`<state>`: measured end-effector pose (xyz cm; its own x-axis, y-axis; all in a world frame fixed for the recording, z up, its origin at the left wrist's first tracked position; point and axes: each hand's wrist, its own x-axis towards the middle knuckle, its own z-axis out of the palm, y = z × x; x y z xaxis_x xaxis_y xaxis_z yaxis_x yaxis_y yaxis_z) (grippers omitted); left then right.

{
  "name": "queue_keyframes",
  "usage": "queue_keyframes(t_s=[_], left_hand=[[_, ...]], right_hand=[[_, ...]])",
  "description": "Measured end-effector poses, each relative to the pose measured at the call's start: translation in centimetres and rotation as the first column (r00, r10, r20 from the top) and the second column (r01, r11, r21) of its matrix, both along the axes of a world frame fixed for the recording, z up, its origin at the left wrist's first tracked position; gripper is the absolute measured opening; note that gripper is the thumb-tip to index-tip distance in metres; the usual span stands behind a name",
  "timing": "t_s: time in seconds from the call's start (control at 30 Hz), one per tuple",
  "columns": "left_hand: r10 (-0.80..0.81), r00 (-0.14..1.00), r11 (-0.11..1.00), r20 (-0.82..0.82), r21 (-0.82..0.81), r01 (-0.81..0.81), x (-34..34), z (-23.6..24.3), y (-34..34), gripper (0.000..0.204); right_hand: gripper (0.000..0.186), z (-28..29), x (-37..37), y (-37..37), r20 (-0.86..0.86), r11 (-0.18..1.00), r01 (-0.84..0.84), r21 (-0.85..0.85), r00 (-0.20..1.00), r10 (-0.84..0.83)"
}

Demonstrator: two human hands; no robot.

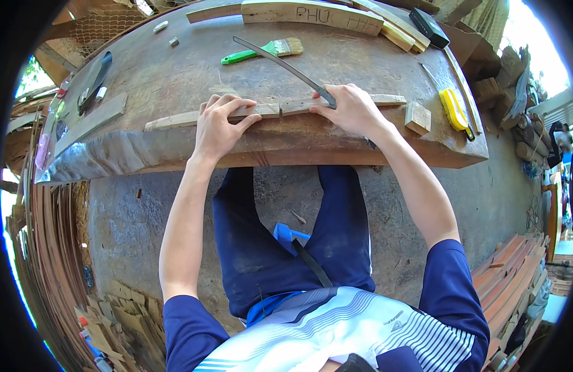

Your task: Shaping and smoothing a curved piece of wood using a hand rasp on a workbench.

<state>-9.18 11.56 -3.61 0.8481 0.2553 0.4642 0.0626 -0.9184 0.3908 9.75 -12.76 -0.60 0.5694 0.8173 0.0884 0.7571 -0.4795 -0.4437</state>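
Two narrow strips of wood lie end to end near the front edge of the workbench, with a thin gap between them. My left hand [222,121] is closed around the left wood strip [174,121], thumb and fingers close to its inner end. My right hand [348,111] grips a long, narrow dark metal saw [280,65], seen nearly edge-on, its far end slanting up and left over the bench. A dark end shows below this hand. The right hand's fingers also touch the right wood strip [389,100].
The bench [174,74] also holds a green-handled paintbrush [261,51], a yellow-handled brush [454,110], a small wood block [418,118], a grey flat strip [94,121] and a wooden beam [311,15] at the back. A black box [429,28] stands far right. Stacked boards [516,279] lie right.
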Motion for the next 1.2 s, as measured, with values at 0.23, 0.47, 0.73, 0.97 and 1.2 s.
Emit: queue_keyframes(t_s=[0.23, 0.47, 0.73, 0.97, 1.2], left_hand=[[-0.057, 0.997, 0.998, -0.056, 0.017, 0.058, 0.1, 0.9, 0.0, 0.032], [-0.132, 0.987, 0.988, -0.093, -0.088, 0.124, 0.5, 0.9, 1.0, 0.033], [-0.111, 0.986, 0.985, -0.124, -0.148, 0.093, 0.8, 1.0, 0.6, 0.034], [-0.117, 0.983, 0.978, -0.141, -0.186, 0.090, 1.0, 1.3, 0.6, 0.033], [-0.127, 0.984, 0.984, -0.129, -0.143, 0.108, 1.1, 0.9, 1.0, 0.032]], right_hand=[[0.042, 1.4, -1.3, -0.1, -0.065, 0.996, 0.058, -0.068, 0.996, -0.062], [0.042, 0.5, -1.0, -0.2, 0.003, 0.998, 0.055, -0.029, 0.999, -0.055], [0.045, -0.7, -0.4, -0.3, 0.047, 0.999, 0.043, 0.026, 0.998, -0.044], [0.046, -0.3, -0.9, -0.2, 0.013, 0.997, 0.071, 0.027, 0.997, -0.071], [0.048, -1.1, -0.2, -0.4, 0.047, 0.997, 0.045, 0.066, 0.998, -0.049]])
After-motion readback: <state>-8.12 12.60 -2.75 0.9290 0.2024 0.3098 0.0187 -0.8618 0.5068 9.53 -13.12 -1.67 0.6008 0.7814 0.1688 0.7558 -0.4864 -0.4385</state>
